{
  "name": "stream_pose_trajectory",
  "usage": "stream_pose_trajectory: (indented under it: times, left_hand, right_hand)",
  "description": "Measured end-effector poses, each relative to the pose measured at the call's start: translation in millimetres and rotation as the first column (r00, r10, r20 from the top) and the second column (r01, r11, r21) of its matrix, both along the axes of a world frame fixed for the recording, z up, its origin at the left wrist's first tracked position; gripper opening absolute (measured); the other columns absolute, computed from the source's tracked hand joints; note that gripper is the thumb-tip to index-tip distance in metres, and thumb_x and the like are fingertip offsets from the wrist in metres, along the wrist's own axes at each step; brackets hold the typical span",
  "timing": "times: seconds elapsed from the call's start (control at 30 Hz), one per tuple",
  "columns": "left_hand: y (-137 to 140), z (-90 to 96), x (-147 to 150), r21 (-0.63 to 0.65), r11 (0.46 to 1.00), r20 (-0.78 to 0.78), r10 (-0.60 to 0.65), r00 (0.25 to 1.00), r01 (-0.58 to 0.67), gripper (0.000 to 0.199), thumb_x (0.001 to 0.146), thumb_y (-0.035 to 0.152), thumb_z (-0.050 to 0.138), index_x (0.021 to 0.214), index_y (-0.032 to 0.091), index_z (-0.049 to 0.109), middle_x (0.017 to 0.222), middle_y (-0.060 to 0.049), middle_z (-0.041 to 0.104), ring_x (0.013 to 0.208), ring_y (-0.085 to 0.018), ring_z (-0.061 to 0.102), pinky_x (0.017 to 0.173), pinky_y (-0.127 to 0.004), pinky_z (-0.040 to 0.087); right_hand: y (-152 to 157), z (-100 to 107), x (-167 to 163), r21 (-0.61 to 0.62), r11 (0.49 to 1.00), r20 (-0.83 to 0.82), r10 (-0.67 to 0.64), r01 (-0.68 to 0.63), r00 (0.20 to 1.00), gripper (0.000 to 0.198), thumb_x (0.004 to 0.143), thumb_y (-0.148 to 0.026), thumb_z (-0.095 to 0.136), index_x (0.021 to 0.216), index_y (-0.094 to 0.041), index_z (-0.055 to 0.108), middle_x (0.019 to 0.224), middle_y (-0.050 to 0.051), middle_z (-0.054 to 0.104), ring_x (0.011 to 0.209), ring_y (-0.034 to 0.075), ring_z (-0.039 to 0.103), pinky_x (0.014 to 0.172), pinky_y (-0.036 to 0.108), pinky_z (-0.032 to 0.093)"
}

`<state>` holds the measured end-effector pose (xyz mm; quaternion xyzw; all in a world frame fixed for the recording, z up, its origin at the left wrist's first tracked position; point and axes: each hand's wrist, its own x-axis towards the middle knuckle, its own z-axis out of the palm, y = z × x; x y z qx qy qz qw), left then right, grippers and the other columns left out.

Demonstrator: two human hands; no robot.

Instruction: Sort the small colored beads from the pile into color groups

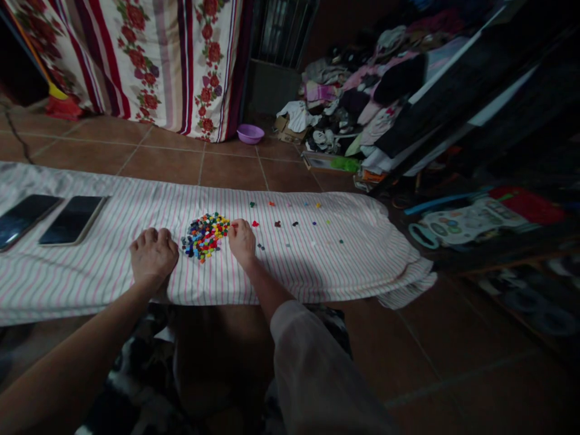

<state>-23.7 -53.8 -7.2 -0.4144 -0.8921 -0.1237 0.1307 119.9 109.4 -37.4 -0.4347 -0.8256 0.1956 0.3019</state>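
A heap of tiny multicoloured pieces [206, 235], too small to name more closely, lies on a striped cloth [149, 205]. At the heap's right edge, my right hand [243, 243] is closed in a pinch, with a speck of red showing at its fingertips. My left hand [154, 255] rests on the cloth left of the heap, its fingers curled under, and nothing shows in it. Right of my right hand, small groups sorted by colour lie in loose rows, among them red pieces [255, 224], brown pieces [278, 224], black pieces [295, 224] and yellow pieces [318, 205].
Two phones, one dark [27, 219] and one light-edged [72, 221], lie at the cloth's left. Beyond are a flowered curtain [172, 66], a purple basin [250, 134], a red broom [63, 107] and piled clothes [357, 90]. A toy-like white panel [466, 220] stands at the right.
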Motion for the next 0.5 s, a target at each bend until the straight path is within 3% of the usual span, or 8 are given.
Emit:
stream_pose_trajectory:
  times: [0.2,0.37,0.5]
  left_hand:
    - [0.5,1.0,0.2,-0.010,1.000,0.005,0.002,1.000,-0.002,0.034,0.092,0.028,0.035,0.108,0.014,0.061,0.111,-0.019,0.057,0.109,-0.033,0.050,0.086,-0.045,0.037]
    - [0.9,2.4,0.7,0.000,1.000,0.032,0.011,0.999,-0.011,0.034,0.091,0.028,0.036,0.109,0.014,0.060,0.111,-0.018,0.056,0.109,-0.033,0.049,0.087,-0.044,0.036]
    - [1.4,1.7,0.2,-0.006,1.000,0.031,0.013,0.999,-0.013,0.033,0.090,0.028,0.037,0.109,0.014,0.061,0.112,-0.018,0.057,0.110,-0.033,0.049,0.088,-0.044,0.037]
  right_hand:
    - [26.2,12.5,18.0,-0.011,1.000,-0.090,-0.024,0.023,0.996,0.019,0.090,-0.018,0.051,0.100,-0.021,0.066,0.101,0.006,0.067,0.087,0.017,0.064,0.082,0.029,0.049]
    - [60.8,26.4,43.4,-0.004,0.991,0.038,-0.135,0.135,0.990,0.019,0.089,-0.020,0.055,0.097,-0.023,0.072,0.095,0.005,0.068,0.088,0.019,0.065,0.082,0.030,0.049]
    - [73.2,23.4,53.5,-0.054,0.984,0.134,-0.162,0.171,0.978,0.022,0.088,-0.017,0.054,0.095,-0.022,0.074,0.094,0.004,0.069,0.089,0.017,0.066,0.082,0.028,0.048]
